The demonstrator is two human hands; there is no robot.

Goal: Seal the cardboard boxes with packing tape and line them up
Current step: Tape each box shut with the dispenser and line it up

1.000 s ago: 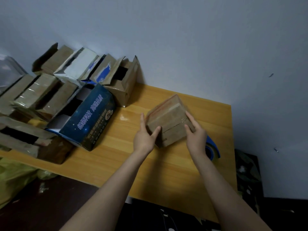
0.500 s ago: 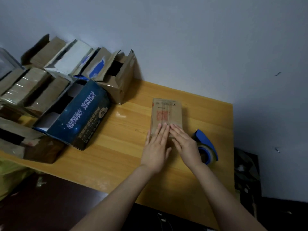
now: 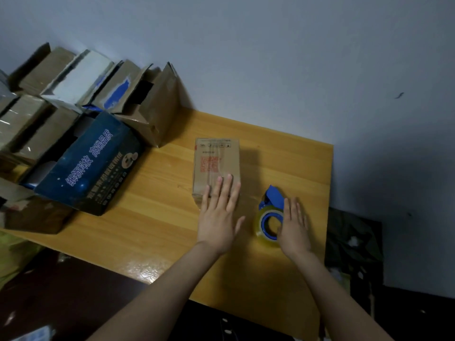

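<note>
A small brown cardboard box point(image 3: 216, 158) with red print lies flat on the wooden table point(image 3: 152, 217). My left hand point(image 3: 219, 215) rests flat on the box's near end, fingers spread. To its right sits a blue tape dispenser point(image 3: 269, 217) with a roll of clear packing tape. My right hand point(image 3: 294, 227) lies open over the dispenser's right side, fingers extended and touching it, without a closed grip.
A dark blue printed box point(image 3: 91, 166) lies on its side at the left. Behind and beside it stand several open brown cardboard boxes point(image 3: 152, 112). The wall runs along the table's far edge. A dark bag point(image 3: 352, 244) sits beyond the table's right edge.
The box was tilted up between both hands, then laid flat under both palms. Now my right hand has left the box and moved right onto the tape dispenser.
</note>
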